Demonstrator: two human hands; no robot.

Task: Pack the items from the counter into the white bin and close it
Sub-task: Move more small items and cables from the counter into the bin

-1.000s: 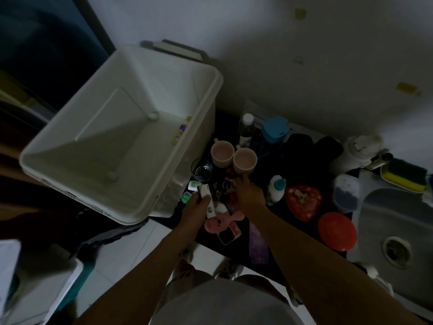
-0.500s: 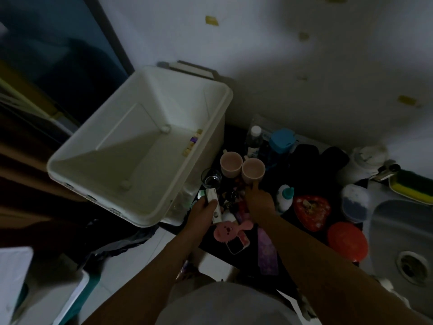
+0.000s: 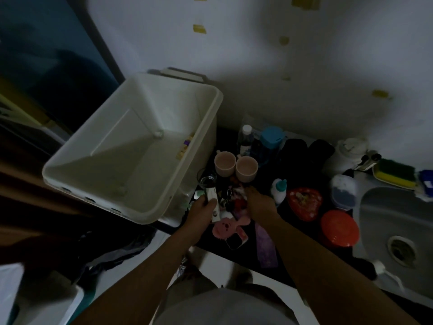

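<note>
The white bin stands open at the left end of the dark counter, with a few small bits inside against its right wall. My left hand grips a slim white tube just right of the bin's near corner. My right hand reaches down into a small heap of red and white items below two pink mugs; its fingertips are hidden, so a hold on anything does not show. A pink bunny-shaped item lies under the hands.
Behind the mugs stand a dark bottle and a blue-lidded jar. A small white bottle, a red heart dish, a red lid and a white tub lie right. The sink is far right.
The view has tilted up, so everything sits lower in frame. My left hand still holds the white tube. My right hand has pulled back from the right mug toward the heap.
</note>
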